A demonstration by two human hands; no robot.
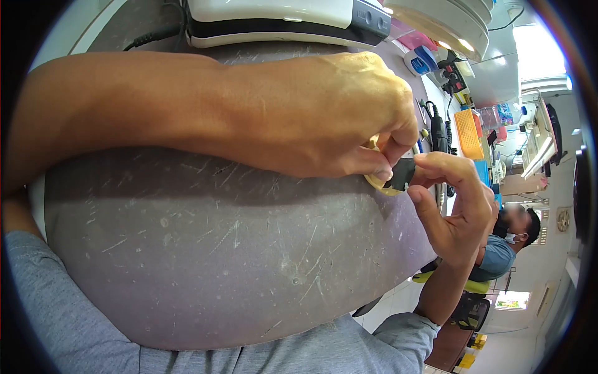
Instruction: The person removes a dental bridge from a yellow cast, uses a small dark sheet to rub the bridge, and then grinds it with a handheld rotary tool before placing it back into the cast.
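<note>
My left hand (367, 118) reaches across from the left with its back toward me. Its thumb and fingers pinch a pale yellow curved piece (382, 187), ring-like in outline and partly hidden behind the fingers. Against this piece lies a small dark grey-green flat piece (403, 172), whose kind I cannot make out. My right hand (458, 202) comes up from the lower right. Its index finger and thumb are at the right edge of the dark piece, closed about it. Both hands are over the far right edge of the scratched grey surface (249, 249).
A white and black device (280, 22) stands at the top, with a lamp (445, 22) beside it. Farther right are a blue-lidded jar (422, 60), a black handpiece (438, 131) with a coiled cord and an orange basket (468, 134). Another person (498, 252) sits in the background.
</note>
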